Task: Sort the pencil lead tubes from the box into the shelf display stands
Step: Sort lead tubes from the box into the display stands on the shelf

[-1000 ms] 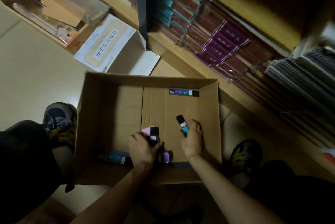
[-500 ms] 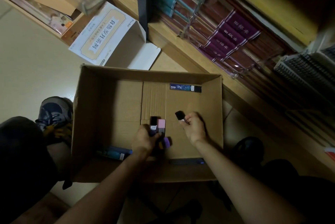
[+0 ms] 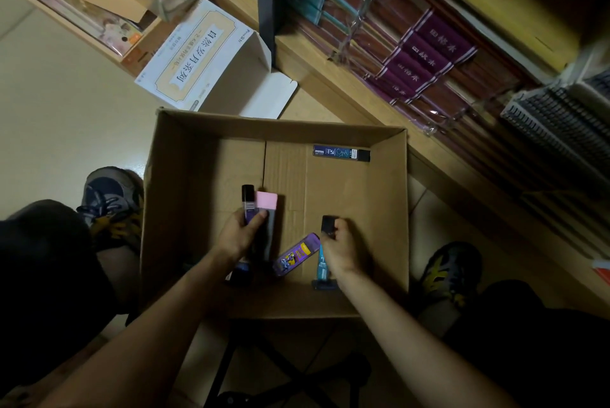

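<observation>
Hands (image 3: 340, 251) in cardboard box (image 3: 389, 209) each hold lead tubes (image 3: 266, 201).

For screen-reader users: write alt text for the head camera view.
Inside an open cardboard box, a person's left grip holds a pink-capped tube and a black-capped tube while the right grip holds a teal tube. A purple tube and a dark blue tube lie in the box.

I see a white printed carton (image 3: 211, 58) lying open on the floor (image 3: 66, 117). Purple-banded notebooks (image 3: 425, 54) up right, spiral pads (image 3: 554, 117) beside them.
</observation>
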Available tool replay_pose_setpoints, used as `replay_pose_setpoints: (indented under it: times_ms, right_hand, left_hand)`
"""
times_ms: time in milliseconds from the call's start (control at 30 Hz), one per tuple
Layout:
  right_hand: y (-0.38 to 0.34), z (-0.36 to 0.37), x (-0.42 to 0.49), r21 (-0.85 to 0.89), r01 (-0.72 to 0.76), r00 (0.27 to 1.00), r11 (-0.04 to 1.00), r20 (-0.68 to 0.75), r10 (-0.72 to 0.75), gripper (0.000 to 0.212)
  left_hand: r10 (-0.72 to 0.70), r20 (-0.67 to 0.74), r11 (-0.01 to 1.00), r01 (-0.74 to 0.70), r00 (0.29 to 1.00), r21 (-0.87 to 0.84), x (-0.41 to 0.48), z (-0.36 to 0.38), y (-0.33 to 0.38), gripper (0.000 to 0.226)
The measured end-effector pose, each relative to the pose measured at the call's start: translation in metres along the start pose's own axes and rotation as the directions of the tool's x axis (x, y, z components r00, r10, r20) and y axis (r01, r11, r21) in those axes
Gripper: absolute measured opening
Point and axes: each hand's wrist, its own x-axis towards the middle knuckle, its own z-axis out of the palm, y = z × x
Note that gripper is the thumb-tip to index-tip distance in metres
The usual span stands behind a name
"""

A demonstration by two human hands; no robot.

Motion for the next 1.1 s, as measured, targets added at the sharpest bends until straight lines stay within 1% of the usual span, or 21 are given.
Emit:
replay_pose_setpoints:
  times_ms: [100, 167, 267, 300, 367, 467, 533, 633, 700, 733, 833, 933, 1033, 1100]
  right_hand:
    - [-0.002, 0.005, -0.002, -0.079, 0.02, 0.999, 0.997, -0.049, -0.024, 0.041]
    - [0.0, 0.009, -0.006, -0.186, 0.092, 0.995, 0.978, -0.021, -0.097, 0.045]
    - [0.008, 0.015, -0.015, -0.373, 0.235, 0.972, 0.898, 0.063, -0.228, 0.045]
    - [0.01, 0.016, -0.016, -0.409, 0.255, 0.966, 0.876, 0.077, -0.245, 0.045]
    - [0.01, 0.016, -0.016, -0.418, 0.258, 0.966, 0.871, 0.078, -0.248, 0.042]
    - [0.004, 0.016, -0.013, -0.366, 0.247, 0.969, 0.897, 0.067, -0.239, 0.035]
    - [0.001, 0.017, -0.012, -0.286, 0.218, 0.976, 0.933, 0.07, -0.207, 0.031]
    - [-0.007, 0.015, -0.014, -0.04, 0.127, 0.985, 0.991, 0.123, -0.121, 0.025]
    - [-0.016, 0.009, -0.017, 0.118, 0.065, 0.979, 0.991, 0.184, -0.087, 0.023]
    - [-0.023, 0.005, -0.018, 0.148, 0.059, 0.974, 0.987, 0.207, -0.089, 0.021]
    - [-0.043, -0.007, -0.02, 0.158, 0.118, 0.954, 0.98, 0.254, -0.156, 0.015]
    - [-0.064, -0.024, -0.021, 0.158, 0.166, 0.944, 0.973, 0.26, -0.203, 0.022]
    - [-0.087, -0.044, -0.023, 0.231, 0.206, 0.953, 0.951, 0.172, -0.248, 0.024]
    - [-0.1, -0.058, -0.028, 0.295, 0.247, 0.954, 0.923, 0.093, -0.285, 0.018]
  left_hand:
    - [-0.006, -0.037, 0.999, 0.004, 0.999, -0.051, -0.004, -0.012, -0.005, 0.03]
    - [-0.028, -0.067, 0.996, 0.023, 0.997, -0.083, -0.007, -0.019, -0.008, 0.031]
    - [-0.052, -0.053, 0.996, 0.048, 0.997, -0.075, -0.011, -0.028, -0.014, 0.031]
    - [-0.052, -0.042, 0.996, 0.048, 0.998, -0.072, -0.012, -0.03, -0.016, 0.032]
    - [-0.054, -0.02, 0.996, 0.053, 0.998, -0.07, -0.012, -0.032, -0.018, 0.032]
    - [-0.06, 0.009, 0.996, 0.06, 0.998, -0.068, -0.01, -0.034, -0.019, 0.033]
    - [-0.064, 0.022, 0.996, 0.065, 0.998, -0.064, -0.008, -0.034, -0.019, 0.038]
    - [-0.084, 0.024, 0.995, 0.085, 0.996, -0.055, -0.006, -0.032, -0.02, 0.038]
    - [-0.085, 0.037, 0.994, 0.087, 0.996, -0.065, -0.006, -0.029, -0.019, 0.031]
    - [-0.081, 0.055, 0.993, 0.085, 0.995, -0.078, -0.007, -0.028, -0.016, 0.026]
    - [-0.056, 0.176, 0.991, 0.076, 0.983, -0.11, -0.014, -0.021, -0.002, 0.02]
    - [0.019, 0.27, 0.997, 0.001, 0.963, -0.073, -0.021, -0.009, 0.016, 0.028]
    - [0.056, 0.371, 0.997, -0.034, 0.927, -0.066, -0.031, 0.004, 0.04, 0.033]
    - [0.087, 0.413, 0.994, -0.051, 0.907, -0.097, -0.039, 0.012, 0.056, 0.038]
